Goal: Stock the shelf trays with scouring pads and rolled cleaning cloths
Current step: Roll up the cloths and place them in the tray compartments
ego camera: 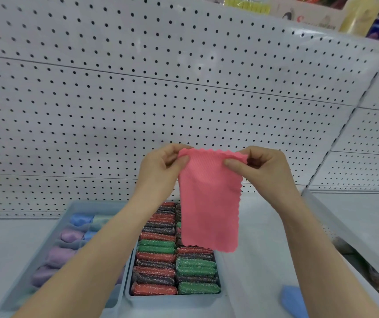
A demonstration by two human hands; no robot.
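Hanging pink cloth (pixel 209 203) pinched between left hand (pixel 161 166) and right hand (pixel 262 168).

Pink cloth (pixel 209 207) is held unrolled and hanging, top corners pinched by left grip (pixel 161 166) and right grip (pixel 262 168), in front of pegboard (pixel 184 99). On the shelf (pixel 253 260) below, pad tray (pixel 174 299) is packed with red, green and dark scouring pads (pixel 158 249) in two rows. Just beside it on the left, cloth tray (pixel 69 206) is loaded with blue and purple rolled cloths (pixel 62 253). Blue cloth (pixel 293 301) is seen lying on the shelf, lower right.
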